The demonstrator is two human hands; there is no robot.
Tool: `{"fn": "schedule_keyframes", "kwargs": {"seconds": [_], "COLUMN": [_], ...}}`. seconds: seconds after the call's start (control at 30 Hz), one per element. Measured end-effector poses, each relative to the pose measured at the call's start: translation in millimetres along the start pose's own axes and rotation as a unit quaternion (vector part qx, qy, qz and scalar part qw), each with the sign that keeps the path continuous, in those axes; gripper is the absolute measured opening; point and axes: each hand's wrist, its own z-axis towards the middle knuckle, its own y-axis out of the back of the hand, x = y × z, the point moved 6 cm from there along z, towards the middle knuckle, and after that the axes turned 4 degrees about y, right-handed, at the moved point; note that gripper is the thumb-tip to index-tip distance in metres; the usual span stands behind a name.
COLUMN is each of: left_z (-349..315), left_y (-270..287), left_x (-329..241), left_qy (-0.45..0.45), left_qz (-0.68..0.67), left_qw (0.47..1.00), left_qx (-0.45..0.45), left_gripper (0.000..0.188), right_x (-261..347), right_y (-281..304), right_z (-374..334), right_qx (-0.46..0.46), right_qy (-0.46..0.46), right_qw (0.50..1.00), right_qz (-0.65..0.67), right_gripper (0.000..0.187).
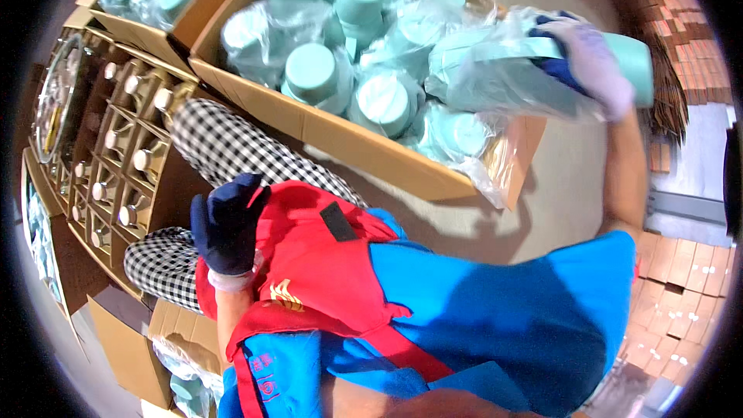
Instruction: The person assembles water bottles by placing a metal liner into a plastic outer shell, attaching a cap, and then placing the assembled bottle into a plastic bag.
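My right hand (586, 62), in a glove pale on the back and navy at the fingers, grips a long turquoise flask (495, 58) partly covered by a clear plastic bag. The flask lies tilted over the right end of an open cardboard box (340, 143). Inside that box stand several turquoise flasks (309, 70) with round caps, many wrapped in clear plastic. My left hand (228, 224), in a navy glove, hovers over my red apron (309, 255) near my knee. Its fingers are loosely bent and apart, with nothing visible in them.
On the left, a divided carton (116, 147) holds several white-topped bottles, with a round clear dish (58, 101) at its far side. Another box (147, 23) of turquoise flasks stands at the upper left. Stacks of brown cartons (681, 286) line the right side.
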Motion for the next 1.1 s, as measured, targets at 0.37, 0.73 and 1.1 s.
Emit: {"fn": "schedule_keyframes", "kwargs": {"seconds": [0.37, 0.73, 1.1], "left_z": [-91, -137, -137], "left_y": [-125, -160, -144], "left_x": [-242, -332, -307], "left_qy": [-0.307, -0.372, -0.395], "left_qz": [0.301, 0.695, 0.778], "left_qw": [0.903, 0.593, 0.479], "left_qx": [-0.017, -0.163, -0.094], "left_gripper": [0.086, 0.025, 0.031], "right_x": [184, 481, 517], "right_y": [12, -106, -73], "right_z": [117, 273, 274], "right_qx": [-0.234, 0.068, 0.117], "right_qy": [0.121, 0.116, 0.29], "right_qw": [0.715, 0.545, 0.553], "right_qz": [0.647, 0.827, 0.772], "right_gripper": [0.036, 0.038, 0.036]}}
